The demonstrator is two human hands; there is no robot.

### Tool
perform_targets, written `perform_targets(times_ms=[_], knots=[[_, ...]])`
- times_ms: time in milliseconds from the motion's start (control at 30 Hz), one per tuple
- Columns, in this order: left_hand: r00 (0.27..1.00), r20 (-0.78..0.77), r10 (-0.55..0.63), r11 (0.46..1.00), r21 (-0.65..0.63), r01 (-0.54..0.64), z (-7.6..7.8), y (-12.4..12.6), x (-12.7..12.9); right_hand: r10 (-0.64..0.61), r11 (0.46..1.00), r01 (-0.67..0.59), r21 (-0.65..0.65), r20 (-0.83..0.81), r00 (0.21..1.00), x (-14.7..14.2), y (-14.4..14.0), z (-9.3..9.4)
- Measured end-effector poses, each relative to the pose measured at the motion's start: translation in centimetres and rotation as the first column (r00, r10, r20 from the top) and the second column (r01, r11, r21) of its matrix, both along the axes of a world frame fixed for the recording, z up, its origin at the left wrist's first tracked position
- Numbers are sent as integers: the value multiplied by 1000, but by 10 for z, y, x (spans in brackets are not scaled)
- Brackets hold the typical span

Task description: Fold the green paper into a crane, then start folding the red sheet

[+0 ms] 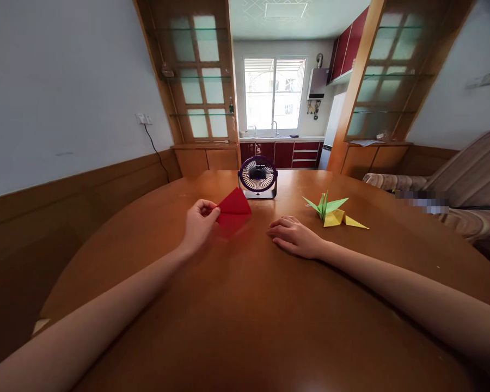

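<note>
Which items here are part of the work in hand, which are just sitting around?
In hand:
- red paper, folded, pinched by left hand
- right hand, flat on table, holding nothing

Lying about:
- small fan
- green and yellow paper cranes
- sofa

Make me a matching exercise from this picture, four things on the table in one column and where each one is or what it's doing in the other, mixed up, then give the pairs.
Column one:
1. red paper
2. small fan
3. paper crane
4. right hand

Column two:
A. lying flat, palm down, on the table
B. pinched at one corner by the left hand
C. green and yellow, right of the fan
D. standing at the far edge, behind the red paper

Pairs: 1-B, 2-D, 3-C, 4-A
</note>
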State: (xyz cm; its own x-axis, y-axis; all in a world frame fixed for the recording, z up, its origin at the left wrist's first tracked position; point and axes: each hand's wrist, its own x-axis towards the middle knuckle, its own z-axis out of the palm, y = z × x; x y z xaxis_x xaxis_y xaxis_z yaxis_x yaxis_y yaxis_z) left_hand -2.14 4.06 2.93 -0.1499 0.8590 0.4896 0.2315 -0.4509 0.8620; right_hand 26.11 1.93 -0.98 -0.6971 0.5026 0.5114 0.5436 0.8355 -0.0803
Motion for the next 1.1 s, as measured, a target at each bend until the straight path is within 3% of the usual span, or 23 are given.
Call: perform_targets(times_ms=[100,200,233,300,400,467,600,833,933,1033,1100], knots=[[932,-334,142,935,355,-16,4,-5,-6,0,1000,0,-2,6,1000,0,0,0],[701,-654,283,795,569,210,2,-15,-6,-6,1000,6,1,18,1000,-1,-1,2],[615,-727,304,764,572,298,0,-19,-4,-7,1000,7,3,22,1000,-1,-1,2],[472,-826,308,757,513,405,-5,-23,1,-6,1000,5,5,24,1000,-1,-2,2],[325,-920,219,813,357,461,-14,-25,8,3,1000,-3,5,16,1000,-1,-2,3],[278,-955,102,852,228,471,-18,-25,10,3,1000,-3,-1,15,1000,-1,-3,3],[318,-936,-149,873,27,487,-20,-29,13,8,1000,-8,-15,17,1000,-2,-4,4],[432,-800,-416,808,-107,579,-23,-37,18,122,991,-119,-59,67,990,-4,-7,5],[499,-740,-452,793,-78,604,-24,-35,18,138,986,-128,-110,82,987,-4,-7,6],[577,-708,-407,836,-34,548,-23,-26,13,158,977,-148,-151,62,985,-3,-8,6],[588,-715,-379,864,-45,502,-23,-17,7,182,969,-171,-179,44,982,-1,-7,7]])
